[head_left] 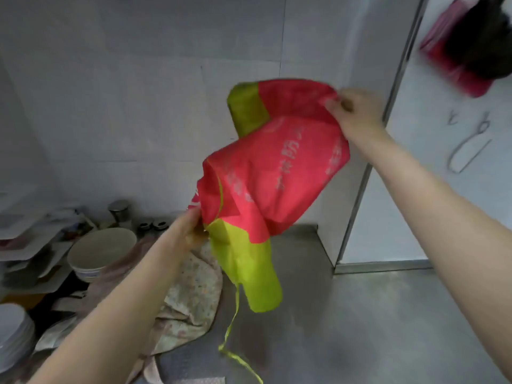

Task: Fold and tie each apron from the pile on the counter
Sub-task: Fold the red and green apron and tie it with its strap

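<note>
Apron in the hands: a red apron (273, 164) with yellow-green ends and pale printed writing was held up in the air above the table (374, 322). It was bunched and twisted, not flat.
Right hand: the right hand (357, 112) was up high near the wall. Its fingers (333, 102) pinched the top red edge of the apron.
Left hand: the left hand (191, 225) was lower down. Its fingers were curled round the bunched lower side of the apron, where the red part met the yellow-green part.
Strap: a thin yellow-green strap (235, 325) hung down from the apron, and its end lay near the table's front edge.
Pile: a floppy heap of pale flowery cloth (191, 295) lay on the table, under the left arm and just beside the hanging strap. I could not tell how many aprons were in it.
Table: it was shiny grey metal.
Dishes: a stack of pale bowls (101, 249) sat to the left of the pile, and white plates (13, 336) sat at the far left edge.
Small pots: a metal pot with a lid (119, 210) stood by the wall behind the bowls.
Wall on the right: something red and black (471, 48) hung up high, too blurry to name.
</note>
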The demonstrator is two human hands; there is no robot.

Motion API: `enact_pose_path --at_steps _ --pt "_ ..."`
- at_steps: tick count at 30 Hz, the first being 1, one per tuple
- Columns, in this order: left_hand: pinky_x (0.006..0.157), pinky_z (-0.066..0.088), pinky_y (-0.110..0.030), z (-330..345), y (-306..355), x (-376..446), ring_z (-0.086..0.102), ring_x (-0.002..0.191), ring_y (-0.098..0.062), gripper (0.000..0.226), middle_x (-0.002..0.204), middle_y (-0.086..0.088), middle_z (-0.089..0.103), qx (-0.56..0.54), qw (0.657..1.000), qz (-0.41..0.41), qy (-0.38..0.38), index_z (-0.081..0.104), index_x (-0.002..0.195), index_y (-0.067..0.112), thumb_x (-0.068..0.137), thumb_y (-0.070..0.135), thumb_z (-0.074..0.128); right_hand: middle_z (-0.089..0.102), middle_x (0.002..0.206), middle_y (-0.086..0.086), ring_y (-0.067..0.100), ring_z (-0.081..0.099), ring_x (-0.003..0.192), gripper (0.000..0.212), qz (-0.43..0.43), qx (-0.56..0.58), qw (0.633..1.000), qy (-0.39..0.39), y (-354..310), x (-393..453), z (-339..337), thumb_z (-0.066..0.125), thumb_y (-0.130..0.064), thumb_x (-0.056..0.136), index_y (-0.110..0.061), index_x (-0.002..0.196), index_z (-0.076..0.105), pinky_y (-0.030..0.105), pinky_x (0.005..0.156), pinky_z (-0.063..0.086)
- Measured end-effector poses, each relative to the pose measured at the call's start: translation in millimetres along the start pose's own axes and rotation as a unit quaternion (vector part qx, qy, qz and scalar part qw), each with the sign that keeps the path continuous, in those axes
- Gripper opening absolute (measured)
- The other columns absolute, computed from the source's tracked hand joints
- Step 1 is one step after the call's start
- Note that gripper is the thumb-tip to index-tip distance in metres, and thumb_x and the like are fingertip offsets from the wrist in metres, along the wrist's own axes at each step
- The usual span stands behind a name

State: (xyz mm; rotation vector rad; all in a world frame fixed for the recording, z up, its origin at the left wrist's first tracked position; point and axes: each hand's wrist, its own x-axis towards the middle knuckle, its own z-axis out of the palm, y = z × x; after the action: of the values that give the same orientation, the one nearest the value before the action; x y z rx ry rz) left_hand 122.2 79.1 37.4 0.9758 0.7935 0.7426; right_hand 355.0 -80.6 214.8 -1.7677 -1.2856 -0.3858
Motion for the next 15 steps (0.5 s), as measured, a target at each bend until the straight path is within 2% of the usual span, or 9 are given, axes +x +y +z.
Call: enact_pose_path --at_steps 1,3,4,5,7,9,11,13,15 --pt "0.061 0.050 -0.027 -8.8 7.0 -3.0 0.059 0.061 -0.013 0.024 0.061 0.001 0.065 -0.003 0.999 0.022 0.031 0.054 0.075 0.018 0.097 0.022 0.045 0.063 0.082 0.013 0.018 0.062 0.080 0.023 0.050 -0.101 0.988 -0.105 14.3 -12.9 5.1 0.052 -0.021 0.094 -0.002 0.096 0.065 0.022 0.066 0.039" --pt "0.060 0.050 -0.027 -29.1 18.1 -5.9 0.058 0.059 -0.010 0.017 0.067 -0.001 0.061 0.013 0.990 0.089 0.113 0.054 0.076 0.017 0.093 0.015 0.054 0.059 0.115 0.014 0.030 0.056 0.113 0.036 0.200 -0.264 0.873 -0.359 45.7 -49.3 29.2 0.053 -0.021 0.093 -0.002 0.124 0.056 0.032 0.089 0.044" --pt "0.059 0.049 -0.027 -34.9 25.0 -11.1 0.057 0.053 -0.006 0.020 0.068 -0.002 0.058 0.029 0.980 0.128 0.147 0.052 0.074 0.017 0.091 0.008 0.056 0.054 0.128 0.013 0.029 0.051 0.121 0.043 0.252 -0.271 0.815 -0.445 49.1 -69.7 39.2 0.055 -0.022 0.093 -0.004 0.131 0.049 0.034 0.095 0.043" --pt "0.060 0.046 -0.025 -35.3 30.4 -15.6 0.055 0.048 -0.001 0.025 0.067 -0.001 0.055 0.061 0.972 0.179 0.143 0.049 0.071 0.017 0.089 0.002 0.057 0.048 0.135 0.012 0.029 0.048 0.124 0.049 0.268 -0.213 0.808 -0.479 41.5 -86.2 49.6 0.057 -0.026 0.092 -0.005 0.134 0.044 0.035 0.098 0.044" --pt "0.069 0.042 -0.023 -14.9 33.4 -38.6 0.054 0.059 0.001 0.024 0.068 0.005 0.054 0.183 0.939 0.284 0.059 0.046 0.071 0.015 0.084 0.003 0.062 0.045 0.138 0.017 0.032 0.049 0.122 0.057 0.326 0.017 0.825 -0.462 16.8 -96.6 72.9 0.054 -0.037 0.093 -0.005 0.137 0.037 0.037 0.096 0.046" --pt "0.079 0.041 -0.025 5.3 22.4 -49.8 0.052 0.082 -0.009 0.019 0.084 0.003 0.054 0.329 0.893 0.308 -0.011 0.054 0.084 0.016 0.075 0.027 0.067 0.053 0.125 0.023 0.035 0.057 0.109 0.061 0.376 0.226 0.771 -0.462 -9.8 -101.3 97.5 0.041 -0.052 0.093 -0.004 0.131 0.040 0.040 0.090 0.049" --pt "0.081 0.040 -0.027 26.9 13.9 -72.9 0.049 0.091 -0.015 0.031 0.093 -0.003 0.053 0.432 0.837 0.325 -0.084 0.058 0.095 0.009 0.074 0.032 0.066 0.063 0.094 0.012 0.026 0.061 0.080 0.057 0.384 0.302 0.716 -0.499 -34.7 -105.4 114.8 0.035 -0.062 0.090 -0.011 0.107 0.055 0.035 0.072 0.053" --pt "0.078 0.039 -0.015 40.9 8.1 -97.9 0.048 0.093 -0.008 0.033 0.098 0.001 0.052 0.468 0.833 0.231 -0.185 0.055 0.112 0.002 0.084 0.016 0.065 0.062 0.063 0.000 0.014 0.056 0.058 0.036 0.406 0.335 0.710 -0.468 -41.9 -107.9 132.2 0.049 -0.051 0.090 -0.018 0.082 0.060 0.025 0.059 0.050" --pt "0.085 0.034 0.000 44.4 3.7 -113.2 0.045 0.110 0.001 0.047 0.120 0.009 0.050 0.533 0.778 0.116 -0.310 0.043 0.133 0.006 0.089 0.012 0.059 0.063 0.055 0.000 0.013 0.058 0.054 0.013 0.404 0.301 0.767 -0.397 -36.4 -111.7 143.0 0.064 -0.019 0.087 -0.013 0.079 0.058 0.028 0.059 0.048"
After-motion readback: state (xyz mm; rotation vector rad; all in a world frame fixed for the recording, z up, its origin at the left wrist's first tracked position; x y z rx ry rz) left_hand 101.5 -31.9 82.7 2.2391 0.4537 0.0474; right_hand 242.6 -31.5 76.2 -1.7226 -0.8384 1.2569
